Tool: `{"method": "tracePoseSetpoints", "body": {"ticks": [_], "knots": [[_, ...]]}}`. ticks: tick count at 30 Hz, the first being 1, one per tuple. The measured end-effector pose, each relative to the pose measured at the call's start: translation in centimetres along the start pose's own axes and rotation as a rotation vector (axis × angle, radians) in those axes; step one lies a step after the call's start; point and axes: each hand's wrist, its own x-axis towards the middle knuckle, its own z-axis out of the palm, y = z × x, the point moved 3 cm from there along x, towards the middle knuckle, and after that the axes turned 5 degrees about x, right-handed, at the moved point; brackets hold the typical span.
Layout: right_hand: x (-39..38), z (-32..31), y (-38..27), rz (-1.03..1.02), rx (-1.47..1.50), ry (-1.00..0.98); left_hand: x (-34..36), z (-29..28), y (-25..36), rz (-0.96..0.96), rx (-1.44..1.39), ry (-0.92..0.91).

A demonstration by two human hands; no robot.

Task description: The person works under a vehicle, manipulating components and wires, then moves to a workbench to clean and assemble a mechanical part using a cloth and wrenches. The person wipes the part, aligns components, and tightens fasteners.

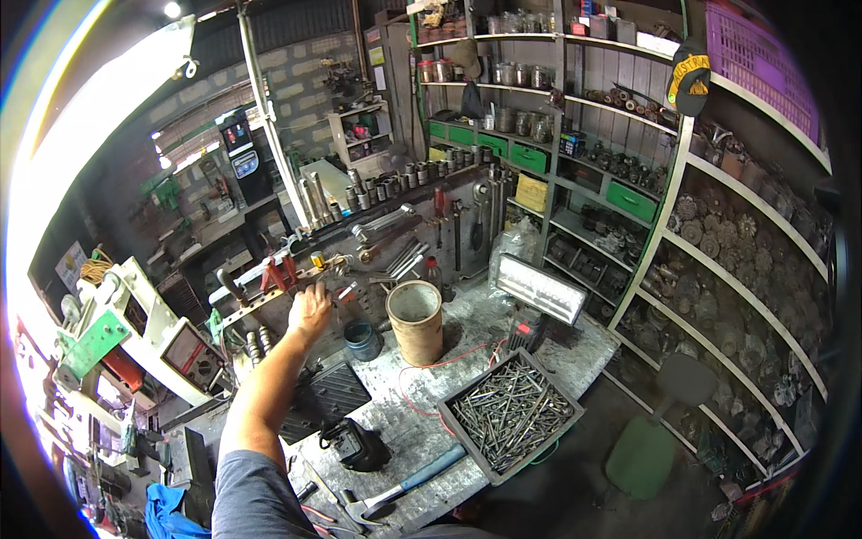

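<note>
My left arm stretches forward over the workbench, and my left hand (310, 310) is at the tool rack along the bench's back edge. Its fingers are curled down and closed; whatever they grip is hidden beneath them. Just left of the hand stand red-handled pliers (277, 272). A small yellow piece (317, 259) sits beyond the fingertips. To the hand's right are a blue-grey jar (362, 341) and a tall, worn tan bucket (415, 323). My right hand is out of view.
A tray of metal bits (512, 413) sits on the bench's right front, below a lit work lamp (541, 287). A blue-handled hammer (409, 485) and a black charger-like block (355, 445) lie nearer. A green chair (642, 458) stands right, before parts shelves (745, 260).
</note>
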Motion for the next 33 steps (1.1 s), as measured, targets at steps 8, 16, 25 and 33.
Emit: {"method": "tracePoseSetpoints", "body": {"ticks": [8,16,25,33], "knots": [[-0.5,2.4,8.5,-0.059,-0.055,0.035,-6.0,-10.9,0.7,-0.221,-0.237,0.071],[-5.8,5.2,3.7,-0.313,0.19,-0.009,-32.2,-29.5,8.3,0.003,-0.615,0.216],[-32.4,13.9,-23.9,-1.166,0.222,-0.956,-64.8,-40.6,17.6,-0.171,-1.094,0.132],[-54.3,32.7,-26.2,-1.42,-0.249,-1.091,-89.8,-44.4,7.9,-0.853,-0.935,0.081]]}}
